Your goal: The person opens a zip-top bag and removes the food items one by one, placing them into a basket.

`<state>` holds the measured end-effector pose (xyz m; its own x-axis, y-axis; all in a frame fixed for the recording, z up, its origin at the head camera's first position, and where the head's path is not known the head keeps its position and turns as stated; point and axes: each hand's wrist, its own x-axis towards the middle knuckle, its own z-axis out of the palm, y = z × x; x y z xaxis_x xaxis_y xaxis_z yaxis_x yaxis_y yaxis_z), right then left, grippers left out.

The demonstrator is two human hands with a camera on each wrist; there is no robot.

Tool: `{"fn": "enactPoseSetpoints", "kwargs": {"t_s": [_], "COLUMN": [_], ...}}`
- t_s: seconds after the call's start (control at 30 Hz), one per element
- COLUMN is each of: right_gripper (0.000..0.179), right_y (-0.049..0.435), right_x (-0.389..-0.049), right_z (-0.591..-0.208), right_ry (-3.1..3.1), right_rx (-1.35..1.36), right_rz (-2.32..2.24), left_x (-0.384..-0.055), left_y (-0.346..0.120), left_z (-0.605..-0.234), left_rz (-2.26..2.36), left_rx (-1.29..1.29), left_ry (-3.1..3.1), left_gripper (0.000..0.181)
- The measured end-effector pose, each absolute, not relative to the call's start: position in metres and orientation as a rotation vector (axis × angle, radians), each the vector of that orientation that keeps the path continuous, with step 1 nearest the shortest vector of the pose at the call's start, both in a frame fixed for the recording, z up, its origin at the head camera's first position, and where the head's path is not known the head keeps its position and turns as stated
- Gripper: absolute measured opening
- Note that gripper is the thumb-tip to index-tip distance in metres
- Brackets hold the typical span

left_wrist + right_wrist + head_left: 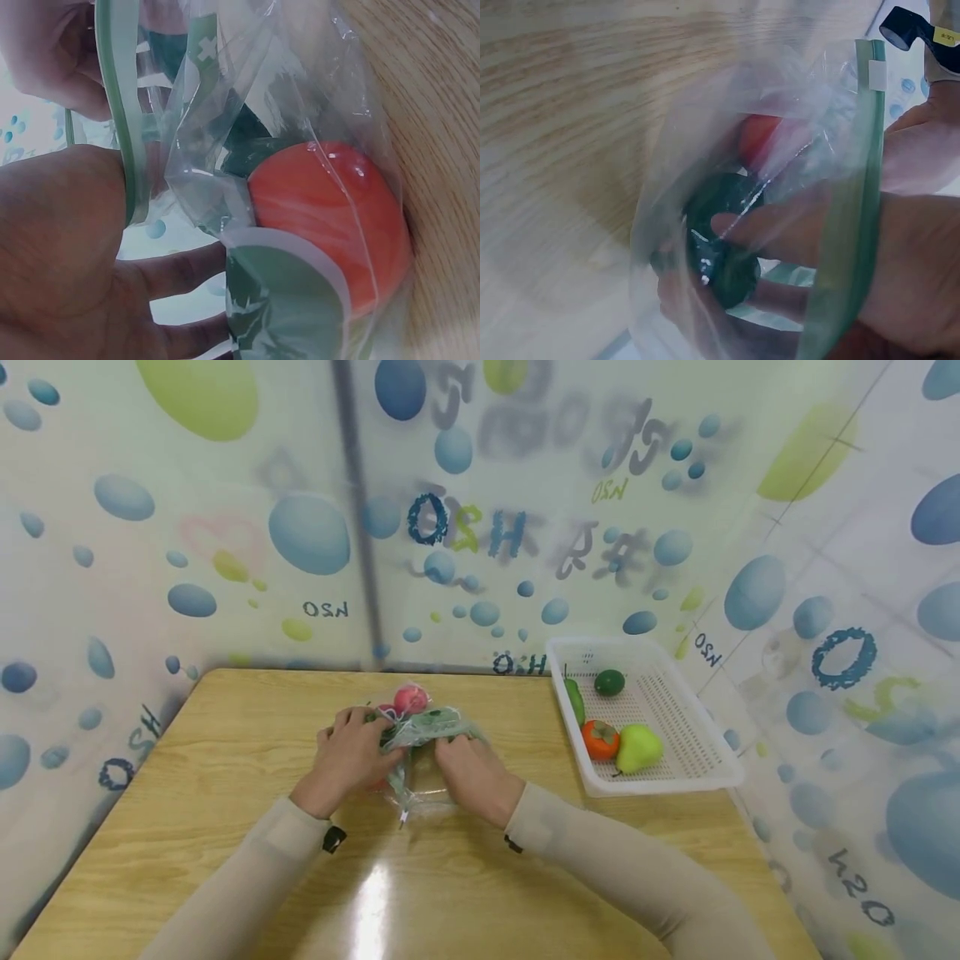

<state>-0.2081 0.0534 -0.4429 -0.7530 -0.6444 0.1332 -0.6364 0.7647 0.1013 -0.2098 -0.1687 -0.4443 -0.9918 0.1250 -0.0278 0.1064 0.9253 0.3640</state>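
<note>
A clear zip bag [438,722] with a green closure stands mouth open between my hands on the table. My left hand [352,752] grips its left side, the closure edge [124,112] running past the thumb and the fingers against the outer wall. Inside the bag my right hand [476,777] holds a dark green rounded item [724,202], fingers and thumb around it, seen through the plastic. An orange-red round fruit [330,217] lies in the bag near the table, partly behind a green printed patch [285,292]. A pinkish-red round thing [411,698] shows at the bag's far side.
To the right, a white perforated basket [697,735] holds an orange persimmon [600,740], a green pear [639,748], a dark green oval fruit [609,682] and a long green pepper [575,700]. The wooden table [247,735] meets a patterned wall behind.
</note>
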Motion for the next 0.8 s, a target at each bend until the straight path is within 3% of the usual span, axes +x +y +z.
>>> {"fn": "enactPoseSetpoints", "kwargs": {"t_s": [0.47, 0.8], "right_gripper": [0.013, 0.029], "right_y": [0.055, 0.066], "right_x": [-0.193, -0.184], "right_z": [-0.425, -0.409], "right_ry": [-2.762, -2.714], "right_rx": [0.925, 0.941], "right_rz": [-0.521, -0.499], "left_x": [-0.208, -0.210], "left_y": [-0.166, -0.167], "left_z": [-0.441, -0.443], "left_rz": [0.601, 0.585], "left_rx": [0.182, 0.184], "left_ry": [3.030, 3.037], "left_gripper": [0.058, 0.060]}}
